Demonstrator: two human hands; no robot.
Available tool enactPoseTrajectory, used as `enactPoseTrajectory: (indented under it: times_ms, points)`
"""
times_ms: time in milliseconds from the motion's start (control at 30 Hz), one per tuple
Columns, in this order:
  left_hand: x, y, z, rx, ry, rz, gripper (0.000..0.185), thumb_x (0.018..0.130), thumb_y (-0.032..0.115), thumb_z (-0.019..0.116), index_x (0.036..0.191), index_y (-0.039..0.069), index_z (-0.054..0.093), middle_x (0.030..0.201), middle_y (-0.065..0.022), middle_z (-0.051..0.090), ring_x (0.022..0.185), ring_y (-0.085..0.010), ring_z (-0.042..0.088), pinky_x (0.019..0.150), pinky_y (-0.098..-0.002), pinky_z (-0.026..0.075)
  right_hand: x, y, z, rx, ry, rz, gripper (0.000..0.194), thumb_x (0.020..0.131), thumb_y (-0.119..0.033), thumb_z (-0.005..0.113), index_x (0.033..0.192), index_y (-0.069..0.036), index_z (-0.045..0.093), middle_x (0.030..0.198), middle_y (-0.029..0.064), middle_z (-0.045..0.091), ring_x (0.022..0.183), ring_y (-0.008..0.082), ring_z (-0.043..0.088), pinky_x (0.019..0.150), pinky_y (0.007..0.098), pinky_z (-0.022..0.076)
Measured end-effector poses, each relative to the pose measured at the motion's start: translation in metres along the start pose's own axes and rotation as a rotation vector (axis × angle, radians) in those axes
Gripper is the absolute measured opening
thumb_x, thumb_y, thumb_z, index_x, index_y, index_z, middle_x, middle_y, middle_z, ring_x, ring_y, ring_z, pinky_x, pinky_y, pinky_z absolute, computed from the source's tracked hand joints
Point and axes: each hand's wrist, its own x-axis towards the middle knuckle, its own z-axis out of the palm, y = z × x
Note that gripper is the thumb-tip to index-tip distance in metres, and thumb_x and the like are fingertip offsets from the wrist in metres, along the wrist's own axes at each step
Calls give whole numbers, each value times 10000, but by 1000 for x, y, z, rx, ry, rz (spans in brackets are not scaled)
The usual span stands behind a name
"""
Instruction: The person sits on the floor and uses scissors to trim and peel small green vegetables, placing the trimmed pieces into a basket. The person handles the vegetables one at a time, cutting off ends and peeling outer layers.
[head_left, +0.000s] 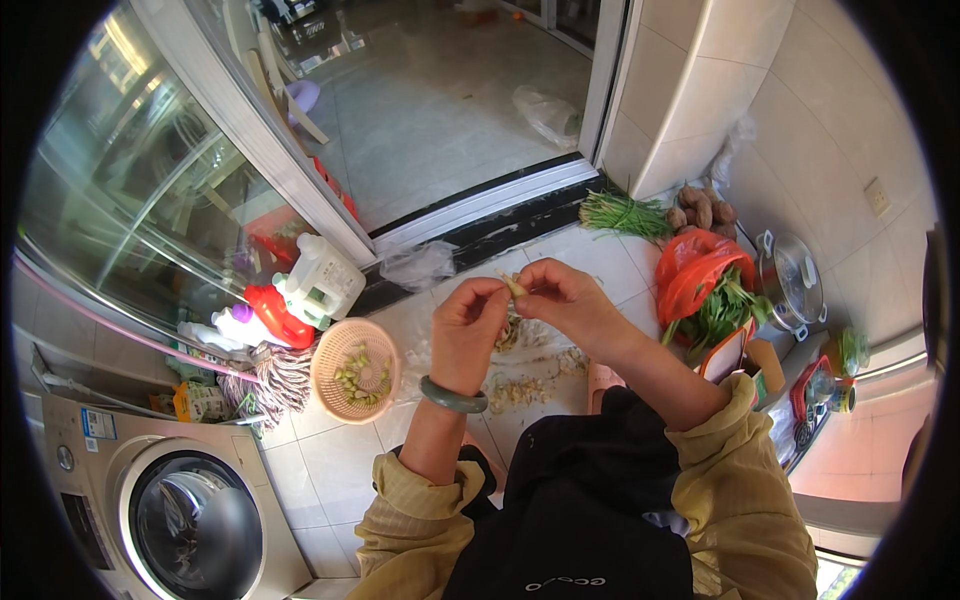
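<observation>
In front of my lap, my left hand (471, 330) and my right hand (561, 300) meet at the fingertips. Between them they pinch a small yellowish-green clove-shaped vegetable piece (514, 286), its pointed tip upward. A green bangle (453, 396) circles my left wrist. On the tiled floor below lie dry, pale peelings (520, 393), and more of the pile is partly hidden behind my hands. To the left of my left hand stands a peach plastic colander (324, 375) with several small greenish pieces (361, 377) in the bottom.
Left are a mop head (281, 379), a white jug (324, 277), a red bottle (279, 316) and a front-loading washing machine (247, 457). Right are green stalks (624, 213), brown tubers (701, 210), a red bag (694, 262) with leafy greens (720, 307) and a lidded pot (789, 277). A door track (495, 202) crosses ahead.
</observation>
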Motion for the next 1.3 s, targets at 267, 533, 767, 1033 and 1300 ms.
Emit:
enactPoseTrajectory:
  times_ms: [267, 533, 767, 1033, 1300]
  points:
    - [0, -4, -2, 10, 17, -21, 68, 872, 79, 546, 898, 21, 573, 717, 14, 550, 570, -29, 459, 496, -176, 366, -2, -4, 1, 169, -46, 162, 218, 884, -97, 537, 1085, -13, 527, 957, 28, 581, 859, 105, 578, 805, 248, 480]
    - [-1, 3, -1, -29, 43, -45, 105, 889, 123, 535, 924, 33, 575, 741, 12, 544, 568, -51, 466, 505, -197, 382, 1, -4, 1, 276, -37, 244, 229, 905, -101, 494, 1115, -12, 510, 996, 36, 570, 865, 114, 576, 811, 253, 482]
    - [-1, 1, 4, 59, 15, 44, 109, 867, 114, 589, 921, 19, 592, 750, 28, 550, 585, -24, 442, 501, -170, 350, 0, -4, -1, 283, -60, 219, 210, 891, -107, 527, 1081, -19, 518, 974, 30, 567, 871, 114, 571, 809, 252, 479]
    - [-2, 0, 3, 41, 15, 54, 83, 870, 84, 577, 915, 16, 594, 727, 21, 551, 579, -29, 444, 501, -172, 357, 0, -2, -2, 320, -60, 203, 188, 882, -102, 548, 1054, -30, 521, 960, 22, 565, 861, 102, 568, 800, 249, 480]
    - [-3, 1, 2, 168, 44, 66, 101, 893, 105, 545, 916, 19, 593, 704, 23, 527, 580, -32, 440, 512, -176, 365, 0, -2, 0, 417, -87, 232, 198, 886, -97, 543, 1072, -32, 520, 957, 21, 561, 854, 94, 563, 802, 246, 480]
